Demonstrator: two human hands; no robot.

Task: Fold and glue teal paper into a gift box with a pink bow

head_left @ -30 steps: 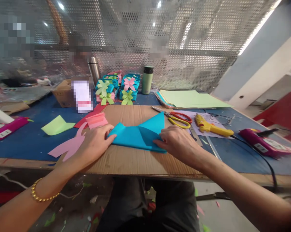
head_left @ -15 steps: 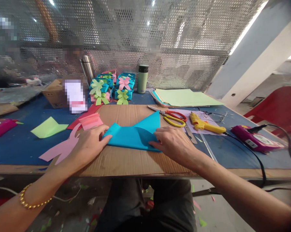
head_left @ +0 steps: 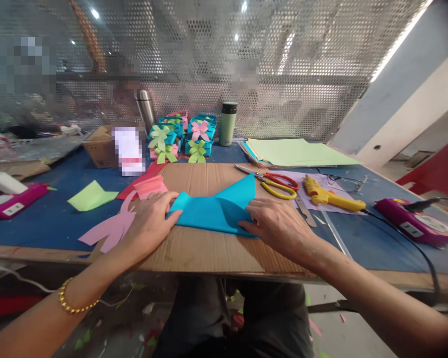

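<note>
Pressing down on the folded blue paper (head_left: pixel 216 211), the left hand (head_left: pixel 149 223) and right hand (head_left: pixel 279 226) are kept flat and open, with nothing gripped. Little has been moved over the last second: the paper is still pinned on the cardboard (head_left: pixel 209 248), its crease being firmed.

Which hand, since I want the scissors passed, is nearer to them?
Right. The right hand lies just short of the scissors; the left hand rests at the other end of the blue paper.
</note>
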